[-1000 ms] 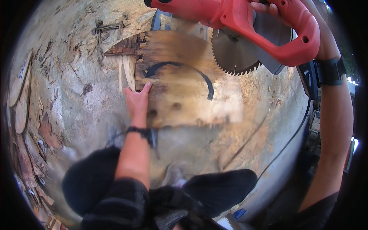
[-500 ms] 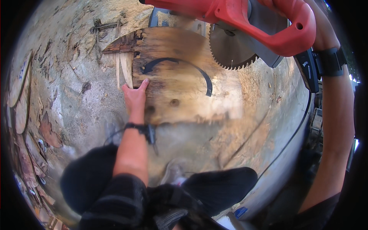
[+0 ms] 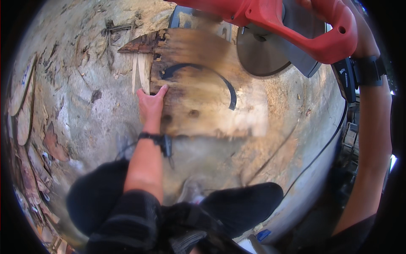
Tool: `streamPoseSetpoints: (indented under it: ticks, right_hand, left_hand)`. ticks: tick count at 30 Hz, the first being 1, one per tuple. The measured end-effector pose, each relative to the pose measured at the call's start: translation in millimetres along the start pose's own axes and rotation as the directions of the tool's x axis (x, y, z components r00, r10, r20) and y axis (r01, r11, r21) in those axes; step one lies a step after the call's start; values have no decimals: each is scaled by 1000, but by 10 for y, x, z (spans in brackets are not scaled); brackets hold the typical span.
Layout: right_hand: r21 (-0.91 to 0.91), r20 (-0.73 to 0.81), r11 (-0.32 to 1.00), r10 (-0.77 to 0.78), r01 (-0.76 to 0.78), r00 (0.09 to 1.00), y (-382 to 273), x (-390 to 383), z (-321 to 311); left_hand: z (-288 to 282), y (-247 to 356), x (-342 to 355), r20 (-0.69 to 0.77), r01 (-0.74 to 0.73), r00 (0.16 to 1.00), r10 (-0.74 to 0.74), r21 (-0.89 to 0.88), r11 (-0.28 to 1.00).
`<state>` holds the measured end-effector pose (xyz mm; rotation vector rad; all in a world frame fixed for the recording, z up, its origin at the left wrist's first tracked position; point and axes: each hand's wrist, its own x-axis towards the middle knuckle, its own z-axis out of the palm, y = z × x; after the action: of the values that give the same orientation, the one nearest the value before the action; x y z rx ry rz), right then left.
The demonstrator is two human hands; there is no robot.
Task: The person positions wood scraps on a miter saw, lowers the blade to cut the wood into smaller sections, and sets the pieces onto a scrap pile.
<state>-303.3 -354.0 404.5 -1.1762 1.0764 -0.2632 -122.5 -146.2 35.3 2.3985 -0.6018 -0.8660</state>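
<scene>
A wide wooden board (image 3: 203, 84), weathered dark along its left end, lies over the grey base (image 3: 179, 17) of a red miter saw (image 3: 292, 27). A black curved strip (image 3: 211, 73) shows on its face. My left hand (image 3: 151, 103) grips the board's left edge, thumb on top and other fingers largely hidden. On the saw's looped handle, at upper right, my right hand (image 3: 361, 42) is closed, mostly hidden behind the red housing. The round blade (image 3: 260, 53) is raised beside the board's right side, its rim blurred smooth.
Pale wood splinters (image 3: 143, 72) stick out by the board's left end. Bark and scrap slabs (image 3: 29, 156) line the far left. A black cord (image 3: 323, 150) runs down the right side. Sawdust covers the concrete floor (image 3: 91, 127). A small blue object (image 3: 263, 235) lies near my knee.
The blade's teeth, distinct before, are now smeared into a smooth edge, as in spinning. Saw head, board and left hand sit slightly further right in the picture.
</scene>
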Motion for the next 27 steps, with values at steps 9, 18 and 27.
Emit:
streamPoseSetpoints:
  ticks: [9, 18, 27]
  right_hand:
    - [-39, 12, 997, -66, 66, 998, 46, -123, 258]
    - [-117, -347, 990, -114, 78, 931, 208, -152, 627]
    - [-36, -217, 993, -116, 110, 969, 396, -219, 584]
  left_hand:
    - [17, -26, 49, -7, -19, 1000, 19, -17, 1000]
    - [8, 8, 37, 14, 1, 1000, -1, -19, 1000]
    - [16, 9, 34, -23, -13, 1000, 14, 34, 999]
